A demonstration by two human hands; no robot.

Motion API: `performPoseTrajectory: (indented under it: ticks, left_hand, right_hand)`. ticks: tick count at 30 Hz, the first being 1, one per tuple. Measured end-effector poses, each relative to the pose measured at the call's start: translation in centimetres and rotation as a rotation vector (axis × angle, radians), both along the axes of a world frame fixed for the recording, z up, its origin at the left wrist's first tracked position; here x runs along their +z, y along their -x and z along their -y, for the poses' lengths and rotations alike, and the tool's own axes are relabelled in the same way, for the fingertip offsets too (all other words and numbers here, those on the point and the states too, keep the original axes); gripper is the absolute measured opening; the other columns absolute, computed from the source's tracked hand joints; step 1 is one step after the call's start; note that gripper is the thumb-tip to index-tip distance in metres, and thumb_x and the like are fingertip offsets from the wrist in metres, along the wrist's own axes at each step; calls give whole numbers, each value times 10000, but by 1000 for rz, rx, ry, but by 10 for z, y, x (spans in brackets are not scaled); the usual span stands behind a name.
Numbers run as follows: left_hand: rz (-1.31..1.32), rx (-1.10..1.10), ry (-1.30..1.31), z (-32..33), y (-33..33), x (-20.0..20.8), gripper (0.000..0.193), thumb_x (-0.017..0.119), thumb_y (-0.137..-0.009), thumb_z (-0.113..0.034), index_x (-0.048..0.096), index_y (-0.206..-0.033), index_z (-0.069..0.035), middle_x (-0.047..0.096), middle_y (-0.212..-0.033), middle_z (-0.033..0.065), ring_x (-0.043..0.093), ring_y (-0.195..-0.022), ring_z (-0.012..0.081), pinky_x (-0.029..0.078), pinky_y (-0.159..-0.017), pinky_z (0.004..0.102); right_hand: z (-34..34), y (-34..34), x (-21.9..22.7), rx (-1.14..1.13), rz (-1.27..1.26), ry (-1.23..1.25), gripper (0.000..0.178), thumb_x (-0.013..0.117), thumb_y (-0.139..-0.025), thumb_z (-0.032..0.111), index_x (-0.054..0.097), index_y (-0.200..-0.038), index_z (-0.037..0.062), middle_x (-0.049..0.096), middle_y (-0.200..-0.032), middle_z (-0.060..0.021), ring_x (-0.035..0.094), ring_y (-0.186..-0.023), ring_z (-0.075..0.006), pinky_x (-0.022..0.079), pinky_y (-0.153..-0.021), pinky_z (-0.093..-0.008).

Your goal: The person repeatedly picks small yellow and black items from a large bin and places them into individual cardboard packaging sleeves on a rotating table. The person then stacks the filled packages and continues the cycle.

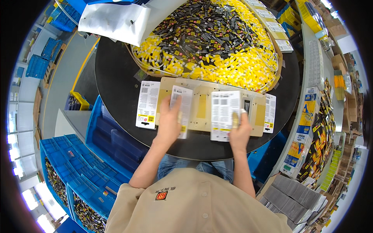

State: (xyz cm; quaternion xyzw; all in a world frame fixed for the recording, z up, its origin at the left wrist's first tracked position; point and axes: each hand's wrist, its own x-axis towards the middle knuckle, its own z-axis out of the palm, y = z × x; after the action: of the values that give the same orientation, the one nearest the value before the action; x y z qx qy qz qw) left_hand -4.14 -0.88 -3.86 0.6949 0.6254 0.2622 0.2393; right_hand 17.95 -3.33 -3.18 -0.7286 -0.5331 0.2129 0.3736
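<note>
My left hand [169, 122] is closed on the left edge of a white printed blister card [185, 104], slightly blurred. At its right, my right hand [240, 134] pinches the lower right edge of another white card [222, 116], with the thumb pointing up. Both cards are upright over a long beige jig plate [200, 105] with cut-outs. A small dark slot piece [246, 105] shows in the plate beside my right hand. More white cards stick out past the plate's ends, a stack at the left [147, 101] and one at the right [269, 113].
A round black table [116, 81] carries a cardboard-rimmed heap of small black and yellow tubes [217, 39] beyond the plate. A white bag [112, 23] hangs over at upper left. Blue crates [85, 163] stand at left, and packed goods line the right.
</note>
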Motion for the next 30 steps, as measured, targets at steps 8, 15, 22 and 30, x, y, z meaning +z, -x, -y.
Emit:
performPoseTrajectory:
  ticks: [8, 15, 22, 30]
  left_hand:
    - [-532, -90, -61, -8, -11, -14, 600, 554, -763, -56, 412, -1347, -57, 234, -1494, 152, 158, -1376, 407, 71, -1064, 636]
    - [-373, -487, -88, -2, -69, -1, 702, 616, -826, -289, 310, -1409, -45, 204, -1501, 184, 130, -1400, 381, 52, -1071, 638]
    - [-466, -516, -76, -11, -53, -12, 740, 614, -823, -347, 295, -1405, -21, 218, -1488, 205, 175, -1401, 331, 74, -1081, 621]
    - [-330, -256, -111, -25, -64, 24, 670, 602, -826, -213, 303, -1393, -19, 292, -1439, 211, 235, -1373, 342, 123, -1079, 615]
  right_hand:
    - [9, -46, -11, -32, 365, -36, 477, 533, -782, -20, 540, -1255, 47, 532, -1190, -182, 474, -1143, -365, 346, -980, -464]
    - [-13, -76, -44, 81, 810, 25, 444, 498, -847, 112, 498, -1288, 64, 313, -1430, -203, 226, -1346, -406, 159, -1061, -617]
    - [-55, -286, -107, -867, 164, 337, 596, 336, -949, 472, 525, -1208, -30, 534, -1212, -287, 516, -1113, -427, 421, -919, -454]
    - [34, -269, -137, -637, 568, 212, 294, 452, -890, 131, 599, -1110, 2, 622, -1054, -255, 591, -982, -419, 483, -809, -467]
